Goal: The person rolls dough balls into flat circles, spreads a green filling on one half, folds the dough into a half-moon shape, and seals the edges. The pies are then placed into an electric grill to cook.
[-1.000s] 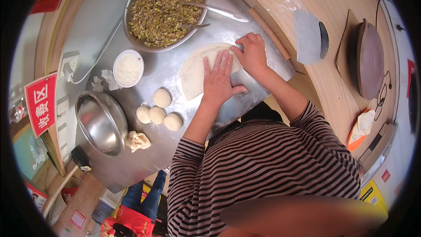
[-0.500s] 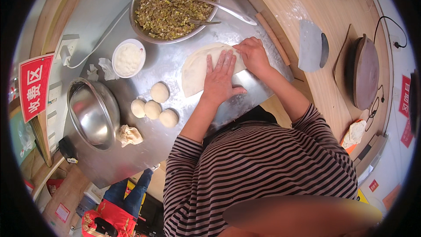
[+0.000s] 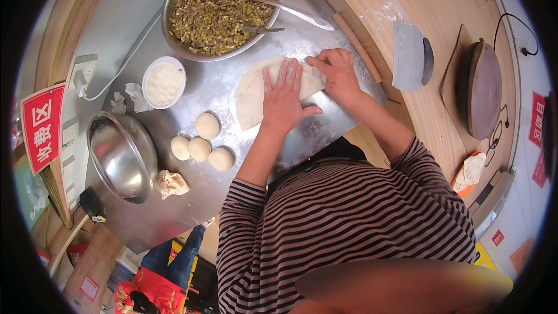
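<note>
A large folded half-moon of pale dough (image 3: 250,100) lies on the floured metal tabletop in front of me. My left hand (image 3: 283,97) rests flat across its middle, fingers stretched out and thumb spread toward the right. At the dough's far right edge, my right hand (image 3: 338,74) has its index finger pointed onto the rim while the other fingers curl in. It appears to grip the edge there, though the thumb is hidden. Several round dough balls (image 3: 207,126) sit to the left of the folded dough.
A metal bowl of chopped filling (image 3: 218,14) with spoons stands at the back. Further left are a white bowl of flour (image 3: 164,83), an empty steel bowl (image 3: 121,159) and a crumpled cloth-like lump (image 3: 172,184). A rolling pin (image 3: 357,46), scraper (image 3: 409,58) and round griddle (image 3: 484,89) lie right.
The whole view has shifted slightly. My left hand stays flat on the dough; the right index finger has straightened somewhat at the rim.
</note>
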Demonstrator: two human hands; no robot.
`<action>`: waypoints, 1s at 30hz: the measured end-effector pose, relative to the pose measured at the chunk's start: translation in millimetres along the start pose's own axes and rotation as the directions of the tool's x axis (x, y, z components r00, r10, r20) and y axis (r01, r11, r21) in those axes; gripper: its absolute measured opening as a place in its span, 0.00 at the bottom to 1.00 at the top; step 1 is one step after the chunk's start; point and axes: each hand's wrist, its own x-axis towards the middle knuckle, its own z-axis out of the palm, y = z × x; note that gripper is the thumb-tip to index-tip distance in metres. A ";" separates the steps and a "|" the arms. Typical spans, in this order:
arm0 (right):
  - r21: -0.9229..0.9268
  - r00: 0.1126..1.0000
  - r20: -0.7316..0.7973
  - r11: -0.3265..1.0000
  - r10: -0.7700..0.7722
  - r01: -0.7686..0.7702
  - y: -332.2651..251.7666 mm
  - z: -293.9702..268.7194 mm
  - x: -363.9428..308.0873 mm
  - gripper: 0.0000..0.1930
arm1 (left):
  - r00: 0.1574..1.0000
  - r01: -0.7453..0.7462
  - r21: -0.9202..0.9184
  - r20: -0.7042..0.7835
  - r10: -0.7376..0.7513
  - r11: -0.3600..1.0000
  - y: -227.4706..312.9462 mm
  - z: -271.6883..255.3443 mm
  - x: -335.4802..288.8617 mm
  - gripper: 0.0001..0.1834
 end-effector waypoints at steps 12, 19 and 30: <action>-0.114 0.975 0.194 0.985 -0.105 0.129 4.5 -11.4 -12.3 0.28 | 1.000 -0.009 -0.005 -0.014 0.009 1.000 -3.2 3.9 -0.7 0.68; 0.064 0.995 0.009 0.993 0.100 -0.100 -11.2 17.9 34.1 0.10 | 0.998 0.043 -0.009 -0.044 -0.043 0.999 -3.5 6.0 -13.1 0.70; -0.127 0.971 0.239 0.992 0.022 0.009 -21.2 38.5 71.6 0.07 | 0.994 0.080 -0.069 -0.069 -0.085 0.994 -9.9 6.2 -22.6 0.70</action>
